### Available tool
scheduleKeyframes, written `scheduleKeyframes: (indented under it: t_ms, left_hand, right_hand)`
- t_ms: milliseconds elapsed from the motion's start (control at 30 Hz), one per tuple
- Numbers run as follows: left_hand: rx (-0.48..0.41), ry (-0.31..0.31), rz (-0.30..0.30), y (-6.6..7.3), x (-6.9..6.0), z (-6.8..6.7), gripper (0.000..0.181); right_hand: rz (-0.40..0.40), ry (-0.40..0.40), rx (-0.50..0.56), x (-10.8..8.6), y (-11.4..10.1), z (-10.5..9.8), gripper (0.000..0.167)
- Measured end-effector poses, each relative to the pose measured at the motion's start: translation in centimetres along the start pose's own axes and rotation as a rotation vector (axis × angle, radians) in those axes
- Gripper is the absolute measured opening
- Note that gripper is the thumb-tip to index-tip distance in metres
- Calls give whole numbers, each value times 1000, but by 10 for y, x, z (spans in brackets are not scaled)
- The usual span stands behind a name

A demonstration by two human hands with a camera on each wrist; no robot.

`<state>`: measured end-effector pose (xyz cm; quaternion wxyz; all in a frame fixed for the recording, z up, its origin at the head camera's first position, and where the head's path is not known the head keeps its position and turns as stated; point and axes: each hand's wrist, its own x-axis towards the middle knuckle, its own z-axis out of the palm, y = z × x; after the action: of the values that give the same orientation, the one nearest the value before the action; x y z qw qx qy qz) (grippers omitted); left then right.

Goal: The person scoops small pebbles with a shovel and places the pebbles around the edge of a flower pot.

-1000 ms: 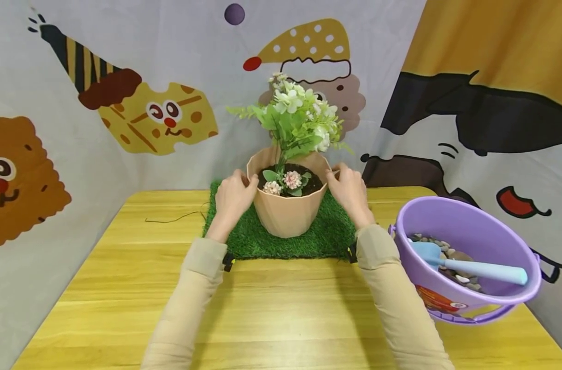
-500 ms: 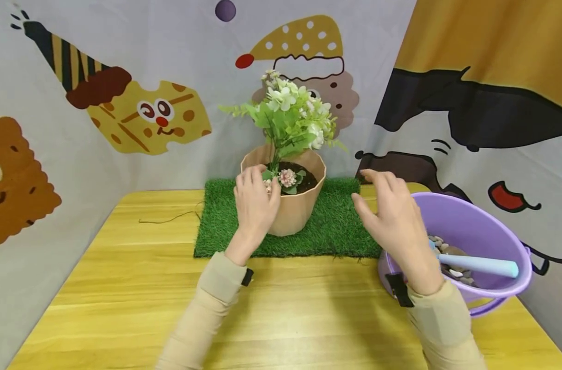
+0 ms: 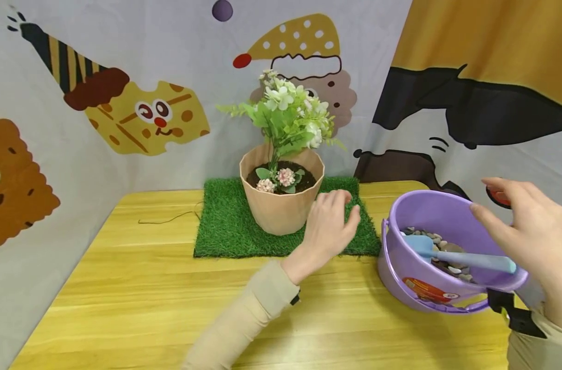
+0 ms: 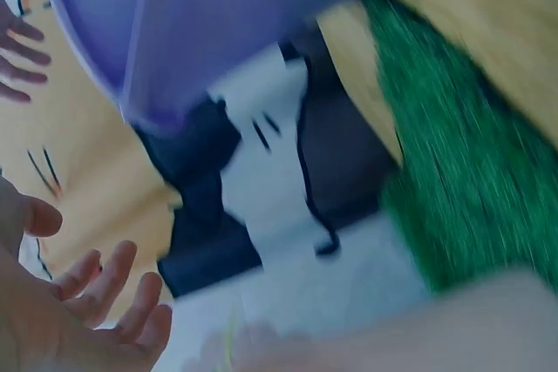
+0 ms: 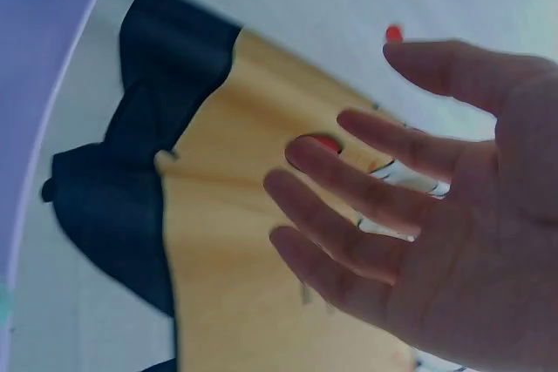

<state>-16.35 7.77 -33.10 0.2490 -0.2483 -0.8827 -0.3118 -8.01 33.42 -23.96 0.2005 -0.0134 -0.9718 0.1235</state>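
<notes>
My left hand (image 3: 326,228) hovers in front of the flower pot's right side, fingers loosely bent and holding nothing. At the right edge of the head view, my right hand (image 3: 535,231) is spread above the far rim side of a purple bucket (image 3: 401,267); in the right wrist view its fingers (image 5: 340,250) are apart with nothing between them. Inside the bucket a light blue toy shovel (image 3: 470,260) lies on several pebbles (image 3: 449,246). The peach pot (image 3: 278,208) stands upright, with dark soil (image 3: 304,177), pink flowers (image 3: 285,177) and a white-flowered leafy stem (image 3: 285,113).
Under the pot lies a green turf mat (image 3: 225,231) on the wooden table (image 3: 137,288). A thin dark strand (image 3: 165,220) lies left of the mat. A cartoon-printed cloth (image 3: 179,46) hangs behind the table.
Both hands have let go of the pot's rim. The left hand has moved right across the pot's front, and the right hand has moved right, past the bucket. The pot stays on the mat.
</notes>
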Motion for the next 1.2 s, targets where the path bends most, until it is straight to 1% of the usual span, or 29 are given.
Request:
scheduleKeyframes:
  t_ms: [67, 133, 267, 367, 467, 600, 733, 833, 967, 1200]
  left_hand:
    - [-11, -44, 4, 10, 0, 8, 26]
    - [-29, -98, -16, 19, -1, 16, 28]
    - [-48, -192, -88, 29, -1, 28, 34]
    - [-70, -250, -149, 34, -1, 36, 37]
    - [-99, -298, -209, 38, -1, 42, 40]
    - [-149, -324, -246, 42, -1, 47, 39]
    - [-186, -344, -262, 46, 0, 50, 37]
    - [-189, -359, -278, 47, 1, 51, 38]
    - [-194, -367, -298, 48, 2, 54, 39]
    - [-230, -386, -363, 52, 7, 55, 41]
  right_hand:
    - [29, 8, -15, 4, 15, -2, 51]
    - [52, -2, -14, 8, 30, -2, 50]
    - [93, -32, 16, 13, 59, 0, 49]
    - [126, -57, 12, 15, 78, 4, 48]
    - [156, -126, 1, 16, 93, 11, 48]
    - [161, -235, -20, 19, 112, 22, 50]
    - [116, -321, -47, 23, 127, 30, 51]
    - [97, -367, -58, 24, 133, 34, 51]
    - [78, -370, -66, 22, 137, 35, 45]
    - [71, -349, -46, 18, 137, 36, 37]
